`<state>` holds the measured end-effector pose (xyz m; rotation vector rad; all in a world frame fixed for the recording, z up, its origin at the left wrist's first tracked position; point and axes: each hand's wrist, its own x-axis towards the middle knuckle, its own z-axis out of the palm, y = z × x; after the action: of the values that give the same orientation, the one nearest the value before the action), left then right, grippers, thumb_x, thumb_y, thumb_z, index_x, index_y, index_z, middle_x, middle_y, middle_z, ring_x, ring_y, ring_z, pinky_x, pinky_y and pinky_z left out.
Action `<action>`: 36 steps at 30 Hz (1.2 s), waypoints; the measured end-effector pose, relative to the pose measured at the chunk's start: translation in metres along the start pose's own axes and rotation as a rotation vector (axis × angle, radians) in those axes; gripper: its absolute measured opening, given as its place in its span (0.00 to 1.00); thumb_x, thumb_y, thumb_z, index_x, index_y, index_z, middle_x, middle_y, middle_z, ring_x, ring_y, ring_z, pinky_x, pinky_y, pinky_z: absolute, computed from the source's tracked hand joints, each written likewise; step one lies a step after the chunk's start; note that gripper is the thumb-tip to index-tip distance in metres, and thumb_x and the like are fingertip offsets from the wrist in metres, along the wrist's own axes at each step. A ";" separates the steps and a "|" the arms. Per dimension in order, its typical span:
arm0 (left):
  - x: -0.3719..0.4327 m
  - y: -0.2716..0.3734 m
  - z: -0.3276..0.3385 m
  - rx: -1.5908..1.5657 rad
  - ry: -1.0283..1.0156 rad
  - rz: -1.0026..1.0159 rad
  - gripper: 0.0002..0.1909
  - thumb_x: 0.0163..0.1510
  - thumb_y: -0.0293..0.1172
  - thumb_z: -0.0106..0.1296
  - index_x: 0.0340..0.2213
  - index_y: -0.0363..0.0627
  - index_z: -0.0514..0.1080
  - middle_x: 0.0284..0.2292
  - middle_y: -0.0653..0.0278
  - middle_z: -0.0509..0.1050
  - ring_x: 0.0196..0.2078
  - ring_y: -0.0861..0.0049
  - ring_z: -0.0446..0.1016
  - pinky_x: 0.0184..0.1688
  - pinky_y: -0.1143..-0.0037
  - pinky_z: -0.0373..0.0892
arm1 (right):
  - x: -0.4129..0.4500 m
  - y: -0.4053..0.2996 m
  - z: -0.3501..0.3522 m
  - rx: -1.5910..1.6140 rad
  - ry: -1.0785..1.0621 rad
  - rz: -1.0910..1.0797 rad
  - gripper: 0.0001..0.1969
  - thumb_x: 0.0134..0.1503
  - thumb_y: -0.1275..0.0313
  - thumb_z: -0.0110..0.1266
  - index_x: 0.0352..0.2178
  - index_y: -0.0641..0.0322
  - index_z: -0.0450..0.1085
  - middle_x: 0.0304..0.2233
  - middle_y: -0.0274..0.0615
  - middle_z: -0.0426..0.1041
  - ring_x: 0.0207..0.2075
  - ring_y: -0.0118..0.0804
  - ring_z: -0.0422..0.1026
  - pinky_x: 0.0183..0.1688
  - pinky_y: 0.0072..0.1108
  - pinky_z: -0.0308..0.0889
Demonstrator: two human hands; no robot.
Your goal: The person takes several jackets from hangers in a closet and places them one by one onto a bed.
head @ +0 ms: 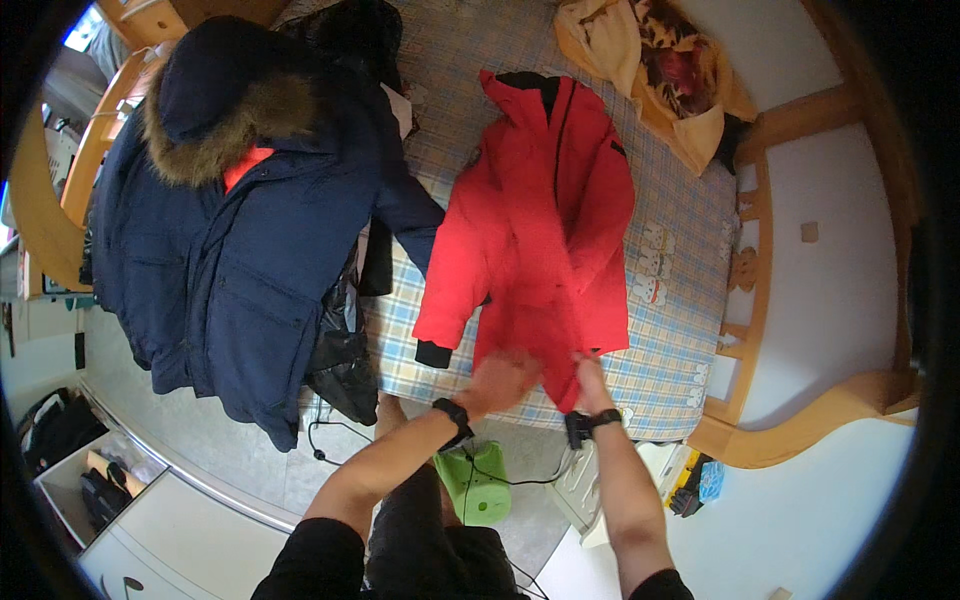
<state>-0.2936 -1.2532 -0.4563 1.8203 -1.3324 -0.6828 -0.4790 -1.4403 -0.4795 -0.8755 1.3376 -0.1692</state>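
Observation:
A red hooded jacket (525, 217) lies front up on a plaid bed sheet, its collar pointing away from me. Its dark zip runs down from the neck, and a black cuff (433, 354) ends the sleeve on the left. My left hand (504, 381), blurred, is over the lower front near the hem; its fingers are too unclear to read. Fingers of my right hand (592, 384) pinch the hem a little farther right. Between the two hands a fold of red cloth hangs down to a point. Both wrists wear black straps.
A navy parka (225, 255) with a fur-trimmed hood covers the bed's left side. An orange-yellow blanket (675, 82) is bunched at the far right. The wooden bed rail (754, 300) borders the right side. Below stand a green bin (480, 495) and black cables.

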 end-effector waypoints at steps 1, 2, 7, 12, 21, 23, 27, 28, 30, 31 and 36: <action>-0.004 -0.023 -0.018 0.063 0.132 -0.096 0.21 0.52 0.40 0.57 0.42 0.37 0.70 0.37 0.48 0.73 0.43 0.52 0.73 0.42 0.57 0.69 | -0.013 -0.017 0.012 0.117 -0.032 0.058 0.18 0.64 0.70 0.48 0.53 0.67 0.65 0.48 0.49 0.75 0.47 0.45 0.76 0.50 0.37 0.73; 0.003 -0.037 -0.030 0.150 0.300 -0.218 0.23 0.52 0.40 0.58 0.44 0.35 0.68 0.40 0.48 0.71 0.46 0.52 0.71 0.45 0.57 0.68 | -0.018 -0.033 -0.008 0.150 -0.034 0.027 0.18 0.65 0.70 0.46 0.54 0.65 0.65 0.48 0.49 0.75 0.47 0.45 0.76 0.51 0.36 0.73; -0.022 -0.225 -0.066 -0.173 0.443 -0.957 0.36 0.42 0.47 0.69 0.45 0.29 0.73 0.44 0.43 0.76 0.46 0.56 0.76 0.50 0.64 0.71 | -0.021 -0.051 0.026 0.156 -0.077 -0.014 0.21 0.66 0.67 0.48 0.57 0.66 0.63 0.49 0.47 0.74 0.50 0.41 0.74 0.53 0.33 0.72; 0.045 -0.107 -0.113 -0.009 0.052 -0.602 0.17 0.57 0.37 0.52 0.35 0.32 0.76 0.31 0.38 0.77 0.40 0.44 0.78 0.37 0.60 0.72 | 0.014 -0.012 -0.045 -0.612 0.296 -0.303 0.22 0.66 0.62 0.50 0.54 0.67 0.68 0.48 0.40 0.76 0.48 0.33 0.73 0.50 0.26 0.68; 0.037 -0.144 -0.641 1.430 0.115 0.076 0.20 0.63 0.41 0.48 0.43 0.33 0.75 0.40 0.42 0.78 0.39 0.54 0.77 0.43 0.61 0.72 | 0.004 0.047 0.122 -0.597 -0.255 -0.106 0.32 0.61 0.49 0.52 0.53 0.70 0.68 0.54 0.54 0.72 0.55 0.47 0.70 0.55 0.30 0.64; 0.092 -0.146 -0.665 1.687 0.244 -0.384 0.19 0.65 0.42 0.45 0.47 0.44 0.75 0.41 0.62 0.79 0.42 0.64 0.78 0.45 0.64 0.73 | 0.001 0.071 0.141 -0.725 -0.223 -0.053 0.32 0.59 0.48 0.55 0.51 0.68 0.70 0.51 0.57 0.74 0.54 0.51 0.72 0.54 0.35 0.66; 0.154 -0.138 -0.586 1.408 0.223 -0.113 0.17 0.60 0.41 0.48 0.44 0.44 0.75 0.40 0.58 0.79 0.41 0.60 0.77 0.44 0.61 0.73 | 0.002 0.089 0.141 -0.676 0.132 -0.307 0.26 0.56 0.57 0.58 0.46 0.71 0.71 0.44 0.65 0.74 0.48 0.61 0.73 0.48 0.39 0.69; 0.162 -0.123 -0.524 1.245 0.178 -0.020 0.16 0.59 0.40 0.49 0.44 0.44 0.75 0.40 0.56 0.79 0.40 0.58 0.77 0.44 0.60 0.73 | 0.007 0.095 0.126 -0.644 0.379 -0.382 0.24 0.54 0.58 0.59 0.43 0.70 0.72 0.42 0.67 0.74 0.47 0.64 0.73 0.50 0.43 0.68; 0.160 -0.077 -0.409 0.972 0.006 0.052 0.15 0.56 0.39 0.51 0.42 0.45 0.75 0.39 0.54 0.78 0.39 0.55 0.77 0.43 0.59 0.73 | 0.010 0.076 0.104 -0.869 0.594 -0.287 0.21 0.54 0.57 0.59 0.40 0.64 0.73 0.37 0.59 0.76 0.41 0.60 0.75 0.45 0.45 0.68; 0.148 -0.061 -0.358 0.890 -0.114 0.045 0.15 0.55 0.38 0.53 0.41 0.45 0.75 0.39 0.53 0.78 0.39 0.54 0.77 0.43 0.58 0.73 | 0.008 0.057 0.095 -0.922 0.642 -0.325 0.21 0.54 0.57 0.59 0.39 0.65 0.73 0.39 0.58 0.76 0.44 0.59 0.74 0.45 0.45 0.67; 0.076 -0.070 -0.152 0.744 -0.779 -0.347 0.27 0.53 0.53 0.56 0.44 0.41 0.75 0.45 0.51 0.77 0.49 0.58 0.76 0.51 0.64 0.72 | 0.047 0.027 0.052 -1.125 0.902 -0.411 0.26 0.53 0.56 0.60 0.43 0.68 0.71 0.49 0.56 0.71 0.56 0.58 0.64 0.54 0.44 0.63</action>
<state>-0.1135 -1.2740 -0.4273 2.5516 -1.9696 -1.2963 -0.4303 -1.4254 -0.5339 -2.2035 2.0999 -0.1207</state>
